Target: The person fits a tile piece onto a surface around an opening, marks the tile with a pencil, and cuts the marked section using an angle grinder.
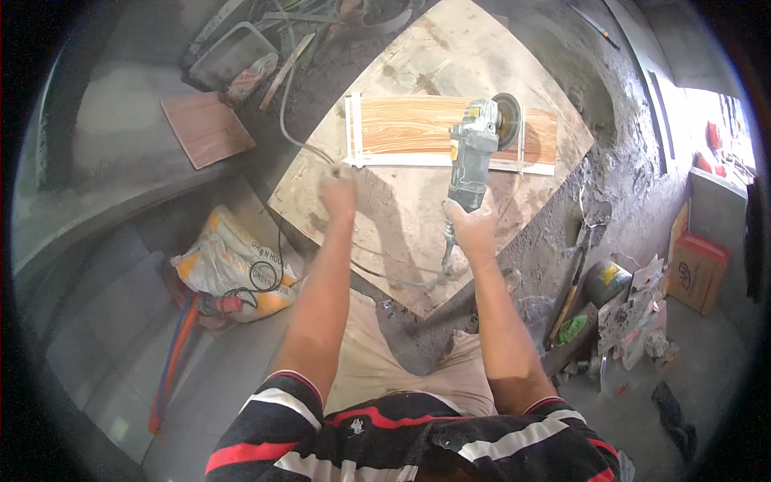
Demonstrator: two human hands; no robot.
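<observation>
My right hand is wrapped round the rear body of a green-grey angle grinder. Its cutting disc stands over the right part of a wood-patterned tile strip with white edges. The strip lies across a large, dusty tan slab. Just below the strip's left corner, my left hand is closed; its fingertips face away and anything in them is hidden. From the grinder's tail a dark cord runs left over the slab.
Left of me lie a white-and-orange sack, a reddish plug connector and a brown tile. At right are a trowel, a pile of tools and scraps and a red-brown carton. A grey tub stands far left.
</observation>
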